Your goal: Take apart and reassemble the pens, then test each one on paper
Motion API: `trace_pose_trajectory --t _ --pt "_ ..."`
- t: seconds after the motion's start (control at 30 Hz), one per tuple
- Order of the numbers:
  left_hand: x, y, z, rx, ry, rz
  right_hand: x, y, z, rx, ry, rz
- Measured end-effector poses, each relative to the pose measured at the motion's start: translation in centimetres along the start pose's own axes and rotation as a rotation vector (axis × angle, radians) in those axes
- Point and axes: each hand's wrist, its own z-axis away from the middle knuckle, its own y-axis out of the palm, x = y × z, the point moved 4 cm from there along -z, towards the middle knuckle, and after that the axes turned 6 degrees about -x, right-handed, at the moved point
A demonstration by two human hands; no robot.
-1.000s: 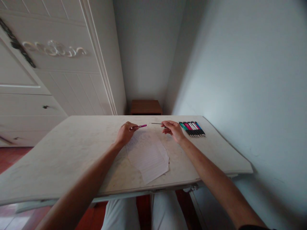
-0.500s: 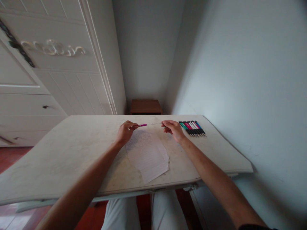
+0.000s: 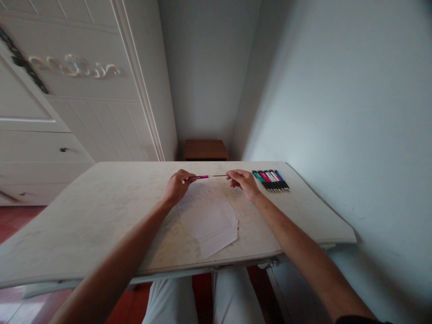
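Note:
My left hand pinches a pink pen barrel, held level above the far part of the table with its open end toward the right. Across from it my right hand is closed on a thin dark pen refill. The refill's pale tip lies in line with the barrel's end, right at it; whether it has entered I cannot tell. Below both hands lies a torn sheet of lined paper with scribbles on its upper part. Fingers hide the rear ends of both pieces.
Several pens in green, pink, white and blue lie in a row right of my right hand. The white table ends near my knees. A wall rises on the right, a white cabinet at the left, a brown wooden box behind.
The pink barrel has shifted slightly right, and its gap to the refill tip has narrowed. My right hand stays almost where it was, still holding the refill.

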Motion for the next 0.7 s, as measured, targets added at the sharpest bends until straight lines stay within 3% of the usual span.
trace_pose_trajectory --t 0.7 --pt "-2.3 0.5 1.0 0.084 0.168 0.018 0.0 0.8 0.2 0.078 -0.119 0.132"
